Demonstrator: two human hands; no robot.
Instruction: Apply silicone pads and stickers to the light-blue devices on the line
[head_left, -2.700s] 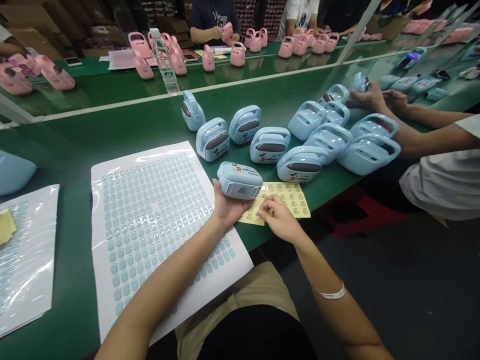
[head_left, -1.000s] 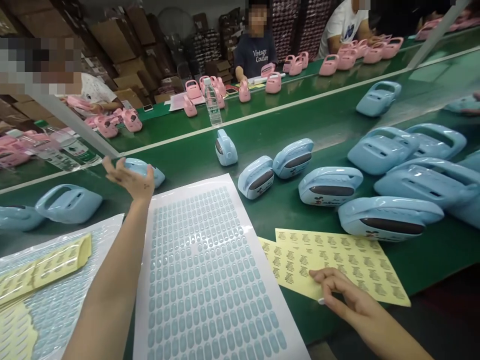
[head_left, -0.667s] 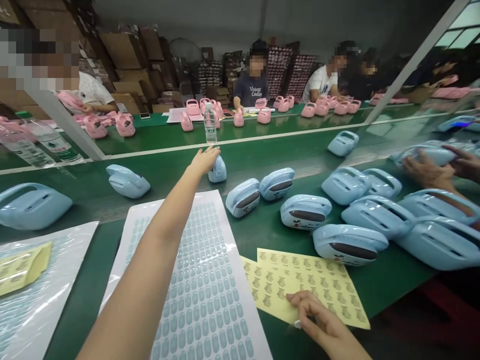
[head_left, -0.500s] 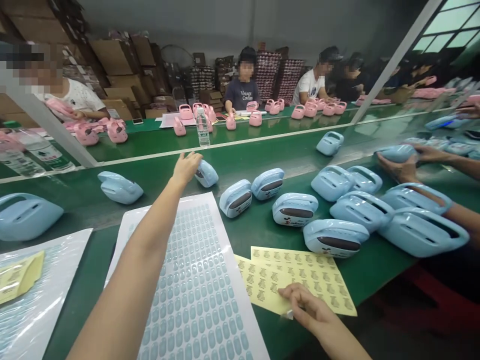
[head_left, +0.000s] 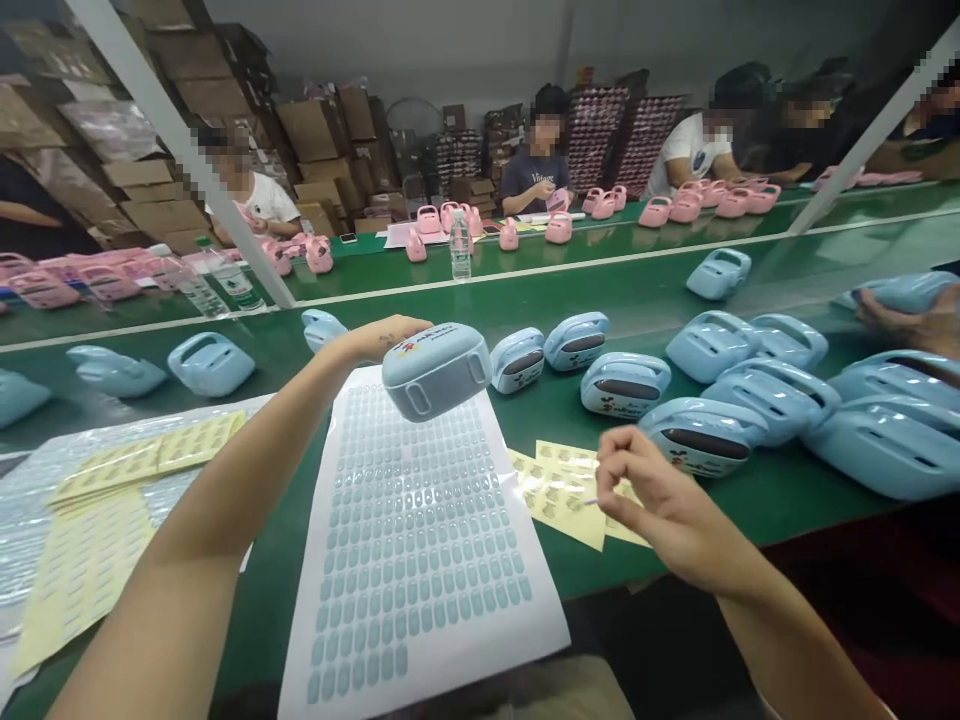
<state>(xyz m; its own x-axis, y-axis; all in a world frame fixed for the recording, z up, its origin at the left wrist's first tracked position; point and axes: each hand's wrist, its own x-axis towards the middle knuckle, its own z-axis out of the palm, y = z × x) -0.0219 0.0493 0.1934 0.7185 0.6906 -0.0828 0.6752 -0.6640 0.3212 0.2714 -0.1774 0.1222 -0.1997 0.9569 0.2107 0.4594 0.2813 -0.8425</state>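
Observation:
My left hand (head_left: 382, 337) grips a light blue handled device (head_left: 436, 369) and holds it in the air above the white sheet of small blue stickers (head_left: 424, 540). My right hand (head_left: 660, 505) is raised over the yellow label sheets (head_left: 559, 488), its thumb and finger pinched on a small label. A row of the same blue devices (head_left: 625, 382) lies on the green table (head_left: 555, 420) just beyond.
More blue devices (head_left: 210, 362) lie at the left and pile up at the right (head_left: 862, 430), where another person's hand (head_left: 911, 322) works. Yellow label sheets on plastic film (head_left: 97, 520) lie at the left. A water bottle (head_left: 459, 244) and pink devices (head_left: 675, 207) stand on the far table with seated people.
My left hand reached out to the far blue device, took hold of it and lifted it back over the sticker sheet. My right hand rose from the yellow sheet with a label pinched.

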